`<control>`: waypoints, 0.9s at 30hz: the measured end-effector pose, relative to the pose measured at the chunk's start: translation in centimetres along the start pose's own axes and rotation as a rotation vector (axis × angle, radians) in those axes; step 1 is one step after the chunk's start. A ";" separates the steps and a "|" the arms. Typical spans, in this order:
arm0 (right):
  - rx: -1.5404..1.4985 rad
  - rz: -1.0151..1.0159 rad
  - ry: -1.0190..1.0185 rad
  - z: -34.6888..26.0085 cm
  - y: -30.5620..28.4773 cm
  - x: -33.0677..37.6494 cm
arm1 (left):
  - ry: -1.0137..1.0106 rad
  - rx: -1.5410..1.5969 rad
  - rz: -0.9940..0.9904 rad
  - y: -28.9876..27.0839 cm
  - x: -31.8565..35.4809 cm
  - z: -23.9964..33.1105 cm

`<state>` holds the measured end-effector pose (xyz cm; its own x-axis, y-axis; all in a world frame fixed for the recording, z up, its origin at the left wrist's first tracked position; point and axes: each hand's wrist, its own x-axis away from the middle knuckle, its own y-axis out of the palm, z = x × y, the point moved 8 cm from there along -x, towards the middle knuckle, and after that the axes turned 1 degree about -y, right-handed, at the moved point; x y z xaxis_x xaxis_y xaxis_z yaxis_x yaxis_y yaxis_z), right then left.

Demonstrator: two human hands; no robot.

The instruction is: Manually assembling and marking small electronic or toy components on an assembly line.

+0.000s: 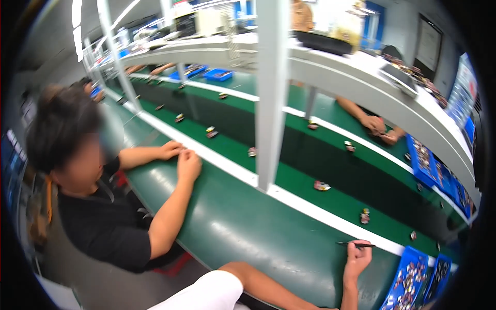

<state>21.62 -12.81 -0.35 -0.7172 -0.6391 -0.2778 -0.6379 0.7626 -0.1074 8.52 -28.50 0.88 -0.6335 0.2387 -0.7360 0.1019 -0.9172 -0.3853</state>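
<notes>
My right hand (357, 261) is raised over the green tabletop (289, 237), close to the white rail. Its thumb and fingers are closed on a thin black pen-like tool (355, 244), whose tip points left; I cannot tell whether it is a pen or tweezers. My left forearm (274, 289), below a white sleeve, crosses the lower edge of the view, and its hand is cut off there. Right of my right hand stands a blue tray (405, 253) full of small mixed parts. Beside it is a second blue tray (436, 263) with dark parts.
A white rail (330, 219) and an upright post (268, 103) border the green conveyor belt (294, 199). Several small part clusters (321, 185) lie on it. A co-worker (103, 206) sits left, hands together. Across the belt are another person's hands (380, 126) and blue trays (423, 160).
</notes>
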 end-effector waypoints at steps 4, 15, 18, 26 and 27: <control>0.039 -0.033 -0.071 -1.5 1.4 -0.2 | -0.062 -0.014 -0.044 -0.5 -0.1 -0.4; 0.348 -0.078 -0.385 -5.5 2.5 1.5 | 0.234 1.541 0.857 -48.0 21.1 13.7; 0.323 0.003 -0.527 -6.7 2.4 1.9 | 0.213 2.060 1.221 -46.8 26.3 8.0; 0.288 0.021 -0.548 -7.2 0.9 2.3 | 2.033 3.287 1.033 -46.2 27.5 7.6; 0.299 -0.020 -0.558 -6.8 1.0 2.1 | 2.131 3.066 1.375 -45.4 28.7 7.7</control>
<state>17.52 -14.06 5.44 -0.4006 -0.5663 -0.7203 -0.4857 0.7979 -0.3572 -20.17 17.57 1.55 -0.8061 -0.5881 0.0658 -0.4162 0.4844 -0.7695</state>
